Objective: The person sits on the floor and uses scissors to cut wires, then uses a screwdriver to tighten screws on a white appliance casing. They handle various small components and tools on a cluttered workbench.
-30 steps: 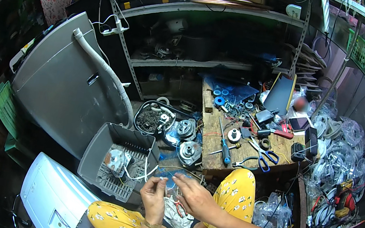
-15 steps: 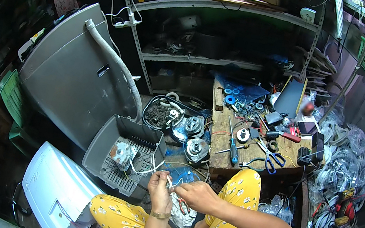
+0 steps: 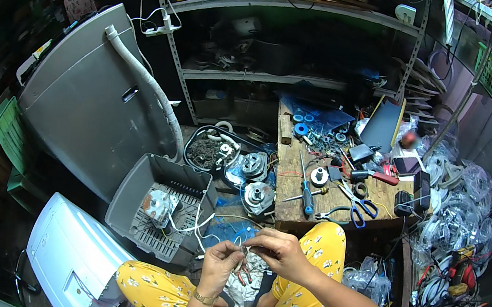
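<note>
A white cord (image 3: 183,230) runs from a metal motor (image 3: 159,205) in a grey plastic crate (image 3: 136,200) to my two hands. My left hand (image 3: 219,267) pinches the cord near its end, fingertips pressed together. Just above and to the right, my right hand (image 3: 280,251) has its thumb and fingers closed on the cord's end part; the exact tip is hidden by the fingers. Beneath the hands, red-handled pliers (image 3: 242,276) lie on a crumpled white cloth (image 3: 244,293) between my knees.
At right, a wooden bench (image 3: 292,188) bears a screwdriver (image 3: 307,187), blue-handled scissors (image 3: 361,215) and small parts. Further motors (image 3: 258,196) sit beside it. A white appliance casing (image 3: 68,247) lies at left, before a large grey panel (image 3: 91,100). Bagged parts (image 3: 465,199) fill the right side.
My right hand has risen and its fingers now point down at the cord. The left hand has turned into a fingertip pinch. Between motor and hands the cord lies in wider loops.
</note>
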`<action>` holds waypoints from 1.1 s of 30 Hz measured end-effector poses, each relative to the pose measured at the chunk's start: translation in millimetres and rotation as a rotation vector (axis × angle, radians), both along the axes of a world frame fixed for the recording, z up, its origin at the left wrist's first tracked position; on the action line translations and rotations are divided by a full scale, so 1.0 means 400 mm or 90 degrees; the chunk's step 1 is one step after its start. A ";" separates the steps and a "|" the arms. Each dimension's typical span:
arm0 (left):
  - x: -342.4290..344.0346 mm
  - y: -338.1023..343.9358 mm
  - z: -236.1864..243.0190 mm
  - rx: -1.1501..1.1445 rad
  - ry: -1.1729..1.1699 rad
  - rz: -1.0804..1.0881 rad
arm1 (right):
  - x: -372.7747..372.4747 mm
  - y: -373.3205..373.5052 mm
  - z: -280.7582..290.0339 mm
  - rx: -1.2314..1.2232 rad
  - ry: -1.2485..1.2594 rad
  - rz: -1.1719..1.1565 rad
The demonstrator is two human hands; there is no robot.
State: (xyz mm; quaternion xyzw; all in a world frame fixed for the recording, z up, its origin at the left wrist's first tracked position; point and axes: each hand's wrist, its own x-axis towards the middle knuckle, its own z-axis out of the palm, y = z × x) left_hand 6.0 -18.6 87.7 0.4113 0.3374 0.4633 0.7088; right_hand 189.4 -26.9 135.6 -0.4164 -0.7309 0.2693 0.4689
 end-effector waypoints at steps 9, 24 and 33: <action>0.013 -0.026 0.017 0.018 0.002 0.008 | -0.012 -0.020 -0.010 0.039 0.024 -0.021; 0.044 -0.016 0.037 -0.014 -0.063 0.204 | 0.003 -0.089 -0.115 0.093 -0.079 -0.079; 0.085 -0.021 0.030 0.146 0.115 0.180 | -0.031 -0.090 -0.067 0.036 -0.259 -0.101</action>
